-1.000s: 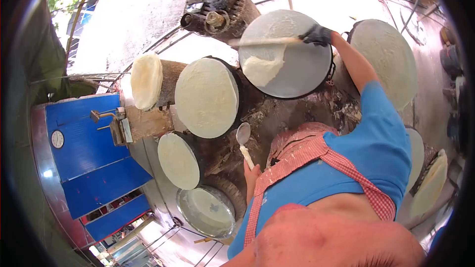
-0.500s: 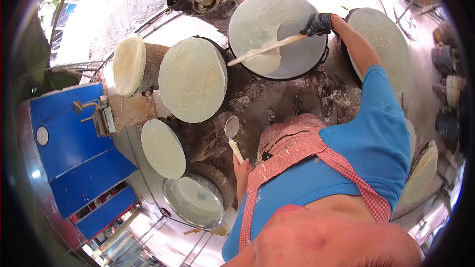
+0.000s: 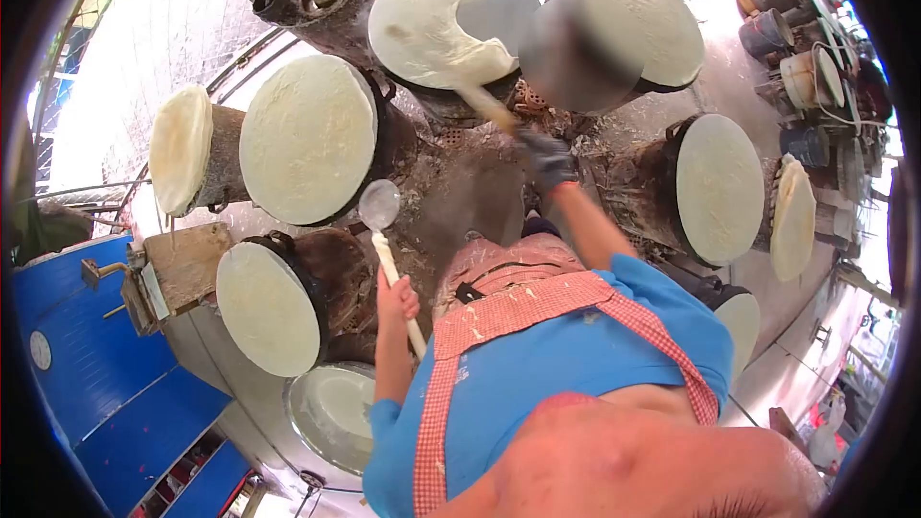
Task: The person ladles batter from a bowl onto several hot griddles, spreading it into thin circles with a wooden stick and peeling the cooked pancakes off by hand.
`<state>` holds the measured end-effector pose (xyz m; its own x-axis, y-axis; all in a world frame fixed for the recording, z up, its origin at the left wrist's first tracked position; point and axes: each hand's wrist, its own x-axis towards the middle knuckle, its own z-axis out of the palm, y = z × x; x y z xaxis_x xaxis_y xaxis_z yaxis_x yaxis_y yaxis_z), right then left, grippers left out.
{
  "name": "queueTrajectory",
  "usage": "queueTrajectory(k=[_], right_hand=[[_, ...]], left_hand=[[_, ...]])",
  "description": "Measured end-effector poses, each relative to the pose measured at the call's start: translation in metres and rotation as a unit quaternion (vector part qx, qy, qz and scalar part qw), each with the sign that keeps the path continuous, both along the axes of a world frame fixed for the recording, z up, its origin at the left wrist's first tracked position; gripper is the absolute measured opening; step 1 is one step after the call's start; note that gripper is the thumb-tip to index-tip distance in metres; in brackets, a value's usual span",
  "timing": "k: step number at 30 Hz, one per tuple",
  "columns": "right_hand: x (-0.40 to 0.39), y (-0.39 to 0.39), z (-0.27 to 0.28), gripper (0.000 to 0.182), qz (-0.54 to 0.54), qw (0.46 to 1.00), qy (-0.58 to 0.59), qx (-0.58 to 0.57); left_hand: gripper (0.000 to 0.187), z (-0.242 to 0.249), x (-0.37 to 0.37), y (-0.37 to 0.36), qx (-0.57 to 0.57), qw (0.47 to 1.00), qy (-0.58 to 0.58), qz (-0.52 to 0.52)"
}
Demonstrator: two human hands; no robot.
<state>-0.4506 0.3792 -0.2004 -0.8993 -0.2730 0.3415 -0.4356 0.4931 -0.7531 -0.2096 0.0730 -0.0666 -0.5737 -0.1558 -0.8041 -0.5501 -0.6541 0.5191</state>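
My left hand [image 3: 395,297] is wrapped round the pale handle of a ladle [image 3: 380,205], its bowl raised beside a griddle. In a dark glove, my right hand [image 3: 549,159] grips a flat wooden batter spreader [image 3: 491,107], smeared by motion. The spreader's far end is at the near rim of a large round griddle [image 3: 499,10]. Pale batter [image 3: 413,24] covers the griddle's left and front, with a thick fold near the front right edge. A grey bare patch shows at its upper right.
Several batter-covered griddles stand around me on drum stoves, including one on the left [image 3: 307,139] and one on the right [image 3: 720,190]. A basin of batter [image 3: 299,401] is at lower left. Buckets [image 3: 766,34] line the right side. A blurred grey patch hides part of the upper middle.
My right hand has swept the spreader from across the griddle to its near edge. Batter now lies over more of the front, and the bare patch is farther back. The view has shifted right.
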Motion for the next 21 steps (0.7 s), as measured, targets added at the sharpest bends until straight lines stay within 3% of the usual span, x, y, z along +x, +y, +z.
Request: queueTrajectory(k=[2, 4, 6, 8, 9, 11, 12, 13, 14, 15, 16, 18, 19, 21], right_hand=[[0.006, -0.053, 0.044, 0.030, -0.045, 0.952, -0.096, 0.289], [0.016, -0.025, 0.027, 0.030, -0.078, 0.957, -0.081, 0.266], [0.000, 0.014, 0.033, 0.029, -0.115, 0.958, -0.041, 0.260], [0.002, 0.036, 0.058, 0.030, -0.162, 0.920, -0.204, 0.292], [-0.005, 0.024, 0.049, 0.032, -0.163, 0.945, -0.152, 0.242], [-0.022, -0.028, 0.020, 0.029, -0.167, 0.928, 0.012, 0.333], [-0.026, -0.038, 0.013, 0.029, -0.163, 0.929, 0.022, 0.332], [-0.023, -0.051, 0.014, 0.026, -0.115, 0.965, -0.025, 0.235], [-0.028, -0.046, 0.000, 0.023, -0.098, 0.955, -0.034, 0.279], [-0.034, -0.041, -0.014, 0.020, -0.079, 0.943, -0.041, 0.322], [-0.037, -0.018, 0.013, 0.021, -0.095, 0.937, -0.053, 0.331], [-0.075, 0.010, -0.009, 0.022, -0.127, 0.950, 0.019, 0.283], [-0.079, 0.020, 0.018, 0.024, -0.129, 0.978, -0.131, 0.094], [-0.093, 0.018, 0.033, 0.028, -0.126, 0.980, -0.148, 0.041]], left_hand=[[0.058, 0.011, 0.011, -0.006, 0.016, 1.000, 0.017, -0.009], [0.054, 0.010, 0.020, -0.014, 0.145, 0.987, 0.054, 0.032], [0.044, 0.042, 0.027, 0.003, 0.082, 0.990, 0.110, 0.025], [0.042, 0.044, 0.041, 0.002, 0.198, 0.973, 0.093, 0.075], [0.042, 0.043, 0.042, 0.005, 0.203, 0.972, 0.097, 0.072], [0.047, 0.046, 0.052, 0.013, 0.305, 0.918, 0.248, 0.059], [0.047, 0.044, 0.052, 0.019, 0.305, 0.915, 0.257, 0.063], [0.049, 0.044, 0.052, 0.023, 0.341, 0.895, 0.277, 0.071], [0.050, 0.048, 0.051, 0.022, 0.372, 0.877, 0.294, 0.077], [0.052, 0.051, 0.054, 0.026, 0.299, 0.901, 0.302, 0.081], [0.053, 0.049, 0.056, 0.027, 0.283, 0.899, 0.328, 0.068], [0.053, 0.051, 0.054, 0.033, 0.247, 0.911, 0.323, 0.068], [0.053, 0.052, 0.051, 0.032, 0.244, 0.913, 0.321, 0.067], [0.049, 0.047, 0.043, 0.041, 0.254, 0.910, 0.321, 0.066]])
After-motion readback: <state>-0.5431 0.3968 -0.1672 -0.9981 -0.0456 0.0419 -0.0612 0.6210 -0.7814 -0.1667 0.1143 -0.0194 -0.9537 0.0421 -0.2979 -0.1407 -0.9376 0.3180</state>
